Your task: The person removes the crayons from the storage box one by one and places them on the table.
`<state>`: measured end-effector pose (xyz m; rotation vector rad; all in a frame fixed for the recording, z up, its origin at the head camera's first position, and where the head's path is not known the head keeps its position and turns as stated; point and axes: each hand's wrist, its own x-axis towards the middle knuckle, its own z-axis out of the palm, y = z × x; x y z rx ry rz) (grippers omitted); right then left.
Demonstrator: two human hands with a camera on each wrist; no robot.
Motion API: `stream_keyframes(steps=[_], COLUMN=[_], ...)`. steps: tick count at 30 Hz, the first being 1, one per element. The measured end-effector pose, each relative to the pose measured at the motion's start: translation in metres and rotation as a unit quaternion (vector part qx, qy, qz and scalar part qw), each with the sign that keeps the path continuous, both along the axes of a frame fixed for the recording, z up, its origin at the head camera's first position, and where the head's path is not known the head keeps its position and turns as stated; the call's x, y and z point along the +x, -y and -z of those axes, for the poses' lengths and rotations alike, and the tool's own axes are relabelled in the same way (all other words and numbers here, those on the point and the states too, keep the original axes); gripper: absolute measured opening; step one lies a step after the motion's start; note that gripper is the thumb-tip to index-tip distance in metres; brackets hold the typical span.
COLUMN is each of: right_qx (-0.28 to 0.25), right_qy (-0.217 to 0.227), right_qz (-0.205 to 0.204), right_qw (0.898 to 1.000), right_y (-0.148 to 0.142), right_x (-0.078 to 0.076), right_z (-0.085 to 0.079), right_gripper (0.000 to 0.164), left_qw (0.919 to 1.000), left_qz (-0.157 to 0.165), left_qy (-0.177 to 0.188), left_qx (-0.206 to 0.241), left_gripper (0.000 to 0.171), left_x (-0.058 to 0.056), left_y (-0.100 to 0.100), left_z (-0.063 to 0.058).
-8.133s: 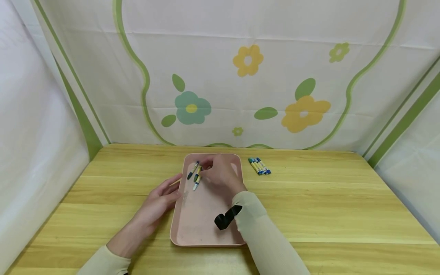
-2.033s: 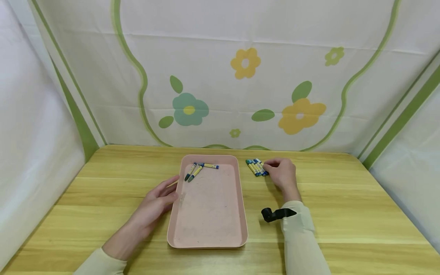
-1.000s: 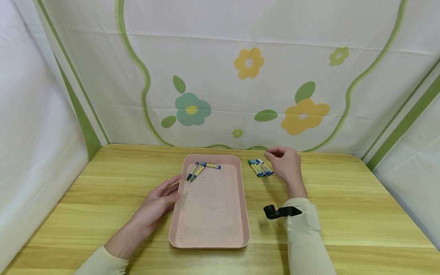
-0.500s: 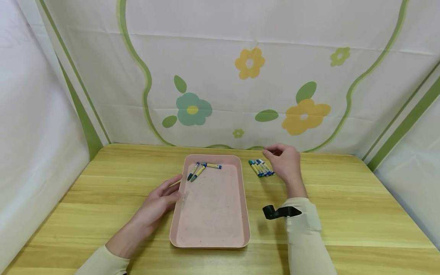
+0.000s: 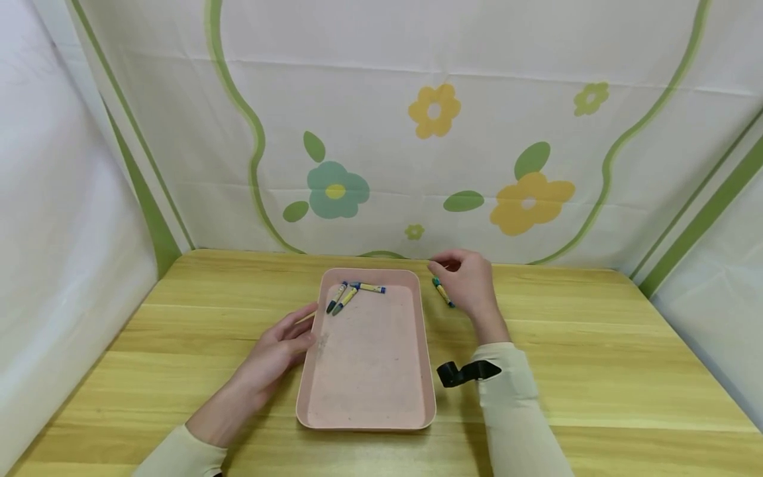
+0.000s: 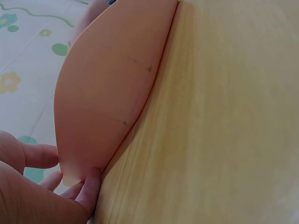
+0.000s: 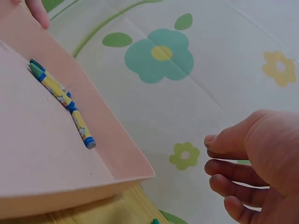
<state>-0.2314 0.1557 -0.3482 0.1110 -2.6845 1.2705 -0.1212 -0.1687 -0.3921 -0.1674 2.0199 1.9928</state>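
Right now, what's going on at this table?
A person is handling crayons and a tray. Their left hand touches the left side of the pink tray, where three crayons lie toward the far left corner. Their right hand is by a green-tipped crayon on the table, right of the tray, with nothing visible in its fingers. Whether that hand hides more crayons, I can't tell from here.

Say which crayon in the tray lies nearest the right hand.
The rightmost crayon in the head view, lying nearly crosswise by the tray's far wall; the other two crayons slant, farther left.
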Motion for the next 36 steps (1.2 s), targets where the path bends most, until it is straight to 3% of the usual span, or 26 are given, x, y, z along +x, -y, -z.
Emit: stream_keyframes(steps=[14, 30, 36], right_qx=[-0.011, -0.060, -0.067], right_qy=[0.003, 0.052, 0.034], right_qz=[-0.055, -0.112, -0.122], right_qw=[0.998, 0.991, 0.990], right_y=[0.036, 0.083, 0.097], right_x=[0.001, -0.007, -0.006], right_z=[-0.008, -0.009, -0.002], right_gripper=[0.018, 0.020, 0.018], left_qw=[1.0000, 1.0000, 1.0000], left_qz=[0.007, 0.004, 0.006], left_qy=[-0.003, 0.000, -0.001], left_qx=[0.000, 0.001, 0.000], left_gripper=[0.061, 0.062, 0.062], left_x=[-0.001, 0.001, 0.000], left_y=[-0.001, 0.000, 0.000], left_z=[-0.001, -0.001, -0.001])
